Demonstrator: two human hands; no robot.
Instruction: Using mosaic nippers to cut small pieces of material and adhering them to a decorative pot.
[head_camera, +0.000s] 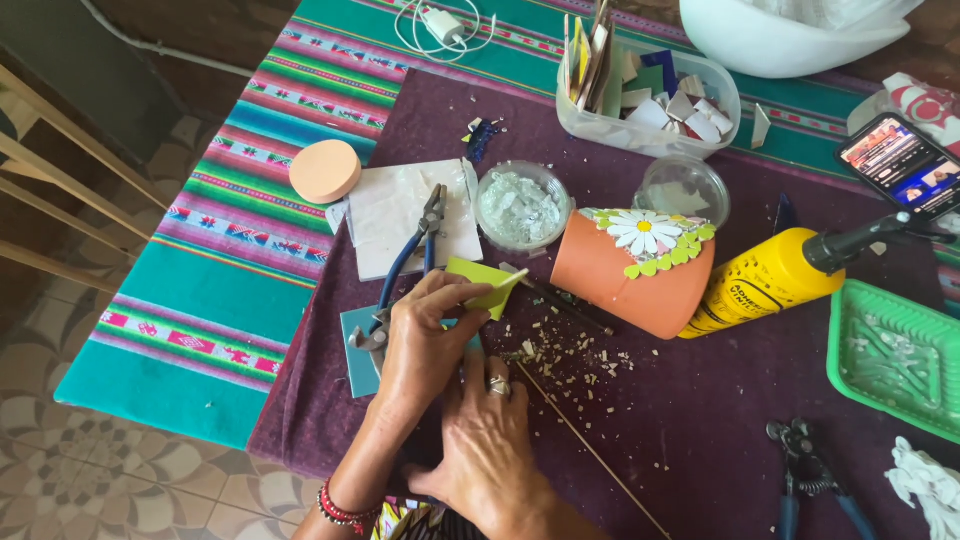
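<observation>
My left hand (425, 340), with a red bead bracelet at the wrist, pinches a yellow-green tile piece (488, 283) between thumb and fingers above the purple cloth (700, 420). My right hand (490, 440), with a ring on one finger, rests on the cloth just below it. The right hand's fingertips are tucked under the left hand and hidden. Blue-handled pliers (415, 250) lie next to the left hand, across a white sheet (385, 215) and a light blue tile (355, 365). Small tile chips (570, 355) are scattered to the right of my hands.
A terracotta pot (620, 285) with a daisy mosaic lies on its side beside a yellow glue bottle (765, 280). Behind are two round clear tubs (520, 205), a plastic box of tile pieces (650, 100) and a phone (905, 165). A green tray (890, 360) and second nippers (805, 465) sit right; a peach sponge (325, 170) sits left.
</observation>
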